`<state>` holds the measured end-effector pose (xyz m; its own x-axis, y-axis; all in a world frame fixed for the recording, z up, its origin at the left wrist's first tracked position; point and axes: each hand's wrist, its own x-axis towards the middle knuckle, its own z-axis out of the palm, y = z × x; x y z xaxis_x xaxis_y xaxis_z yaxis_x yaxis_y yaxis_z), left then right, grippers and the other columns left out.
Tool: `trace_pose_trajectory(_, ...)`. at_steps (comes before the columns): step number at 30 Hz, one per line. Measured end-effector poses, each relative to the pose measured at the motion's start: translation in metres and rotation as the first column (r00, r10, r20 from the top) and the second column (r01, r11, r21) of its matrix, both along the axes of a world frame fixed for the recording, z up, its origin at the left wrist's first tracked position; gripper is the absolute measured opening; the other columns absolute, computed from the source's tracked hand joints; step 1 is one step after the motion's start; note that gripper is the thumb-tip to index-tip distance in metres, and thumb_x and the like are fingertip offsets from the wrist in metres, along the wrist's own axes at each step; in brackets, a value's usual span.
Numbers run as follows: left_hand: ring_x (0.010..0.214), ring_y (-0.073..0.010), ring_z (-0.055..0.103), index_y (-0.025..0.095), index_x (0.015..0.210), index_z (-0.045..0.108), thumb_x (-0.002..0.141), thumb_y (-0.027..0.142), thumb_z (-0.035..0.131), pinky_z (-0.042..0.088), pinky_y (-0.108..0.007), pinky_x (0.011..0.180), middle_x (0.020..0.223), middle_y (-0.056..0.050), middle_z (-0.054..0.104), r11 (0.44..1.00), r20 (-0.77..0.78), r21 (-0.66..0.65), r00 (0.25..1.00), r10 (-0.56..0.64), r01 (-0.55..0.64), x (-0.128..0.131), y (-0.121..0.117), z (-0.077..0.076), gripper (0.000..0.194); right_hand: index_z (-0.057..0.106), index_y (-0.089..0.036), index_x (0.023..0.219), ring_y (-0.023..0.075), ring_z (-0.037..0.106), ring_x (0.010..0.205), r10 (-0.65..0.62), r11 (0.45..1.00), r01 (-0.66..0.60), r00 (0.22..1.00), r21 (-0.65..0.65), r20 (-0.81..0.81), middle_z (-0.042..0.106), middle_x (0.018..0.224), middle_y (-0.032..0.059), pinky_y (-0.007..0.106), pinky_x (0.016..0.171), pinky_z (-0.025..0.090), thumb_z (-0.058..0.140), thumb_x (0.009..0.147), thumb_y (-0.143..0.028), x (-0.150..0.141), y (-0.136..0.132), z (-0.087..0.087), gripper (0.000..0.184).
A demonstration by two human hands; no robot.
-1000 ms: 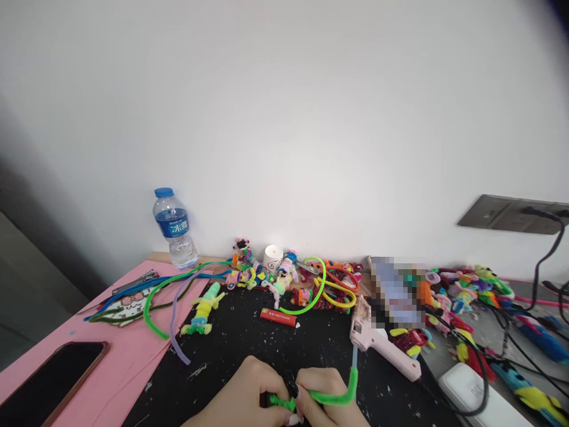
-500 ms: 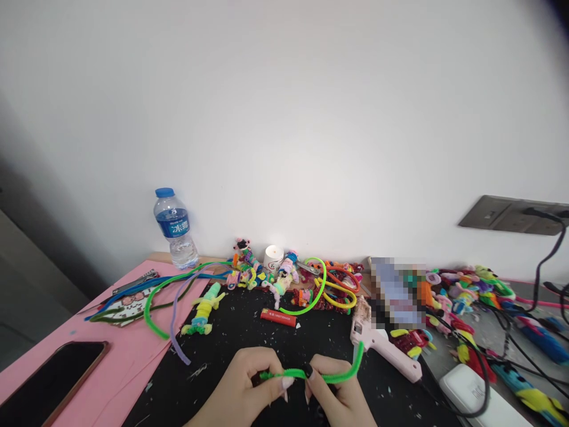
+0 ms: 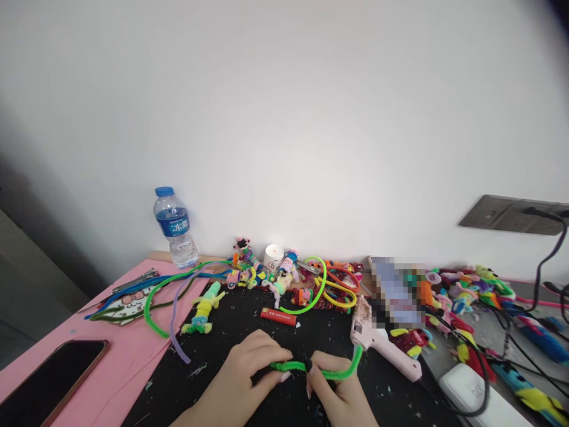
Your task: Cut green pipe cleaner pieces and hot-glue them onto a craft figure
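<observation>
My left hand (image 3: 246,373) and my right hand (image 3: 335,391) meet low in the middle of the view, over a black mat (image 3: 231,350). Both pinch a bright green pipe cleaner (image 3: 320,370). The left fingers close on its left end, the right fingers grip its middle. Its free right end curls upward beside a pink glue gun (image 3: 382,347). A red lighter (image 3: 278,316) lies just beyond my hands.
A water bottle (image 3: 174,228) stands at the back left by the wall. Loose pipe cleaners (image 3: 173,296) cross a pink sheet (image 3: 111,362) holding a dark phone (image 3: 48,385). Small pipe-cleaner figures (image 3: 267,276) and a candle (image 3: 272,257) line the wall. Cables and a white charger (image 3: 475,394) lie right.
Both hands rose from the bottom edge and moved up the mat. The pipe cleaner went from a bent hook to a longer, flatter line between them.
</observation>
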<state>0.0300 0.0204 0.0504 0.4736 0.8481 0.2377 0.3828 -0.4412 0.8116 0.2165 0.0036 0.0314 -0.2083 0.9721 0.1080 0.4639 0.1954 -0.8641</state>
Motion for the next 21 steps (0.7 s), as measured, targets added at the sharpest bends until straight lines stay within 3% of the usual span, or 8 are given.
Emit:
trace_pose_trajectory(3,0.078,-0.015,0.056,0.021,0.094,0.066,0.077,0.01,0.059,0.041,-0.021,0.07,0.08,-0.001,0.064,1.0,-0.03,-0.026,1.0,-0.007,0.006,0.001,-0.001,-0.004,0.022,0.047,-0.017,0.051,0.0118,0.043,0.053,0.02,0.999,-0.021,0.999,0.025,0.041,0.039,0.052,-0.0029,0.021,0.053,0.032,0.04,0.086,-0.03,0.0,-0.001,-0.003,0.038)
trace_pose_trajectory(9,0.063,-0.0125,0.055,0.02,0.081,0.07,0.072,0.012,0.063,0.04,-0.019,0.062,0.064,0.002,0.06,0.97,0.024,-0.22,0.994,0.111,-0.103,0.006,-0.003,-0.004,0.014,0.053,-0.017,0.054,0.0124,0.046,0.055,0.049,0.998,-0.051,0.996,0.031,0.071,0.045,0.053,-0.0018,0.021,0.054,0.035,0.042,0.086,-0.028,0.004,-0.001,-0.007,0.036)
trace_pose_trajectory(14,0.059,-0.0116,0.053,0.02,0.078,0.074,0.073,0.017,0.063,0.038,-0.018,0.053,0.065,0.0,0.058,0.937,0.138,-0.339,0.98,0.142,-0.088,0.007,-0.001,-0.01,0.013,0.053,-0.016,0.056,0.0124,0.05,0.058,0.064,0.996,-0.071,0.991,0.05,0.116,0.049,0.056,-0.0007,0.021,0.057,0.037,0.041,0.086,-0.023,0.003,-0.003,-0.01,0.033)
trace_pose_trajectory(21,0.058,-0.0127,0.055,0.016,0.069,0.074,0.065,0.019,0.07,0.041,-0.02,0.054,0.062,-0.002,0.064,0.893,0.231,-0.443,0.951,0.205,-0.085,0.008,0.0,-0.012,0.006,0.052,-0.016,0.053,0.0109,0.051,0.055,0.104,0.987,-0.122,0.982,0.108,0.16,0.05,0.053,-0.0013,0.02,0.056,0.036,0.039,0.086,-0.019,0.001,-0.004,-0.007,0.036)
